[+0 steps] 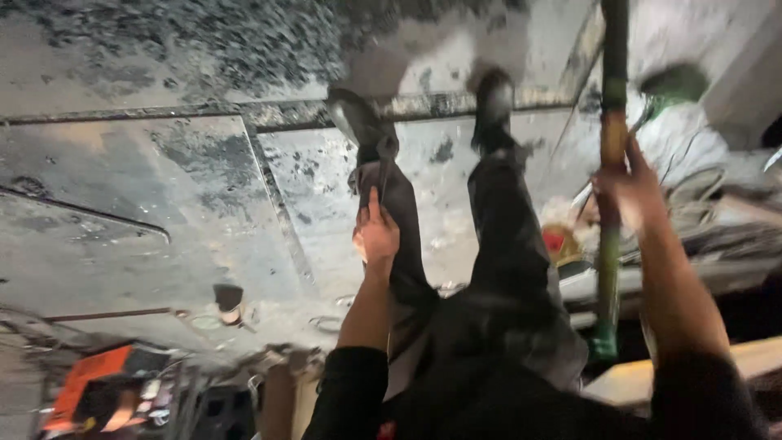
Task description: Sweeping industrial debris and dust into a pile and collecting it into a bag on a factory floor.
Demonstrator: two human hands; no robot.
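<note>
My left hand is closed around the handle of a dark metal tool, like pliers or a wrench, which lies along my left trouser leg. My right hand grips a long upright pole, green with a rusty orange stretch where I hold it; its lower end is green. Both sleeves are dark. My dark shoes stand on a stained concrete floor. The picture is blurred by motion.
Metal strips cross the floor. A small dark cup stands at lower left near an orange object. White sacks and clutter with a red item lie at right. A pale wooden board is at lower right.
</note>
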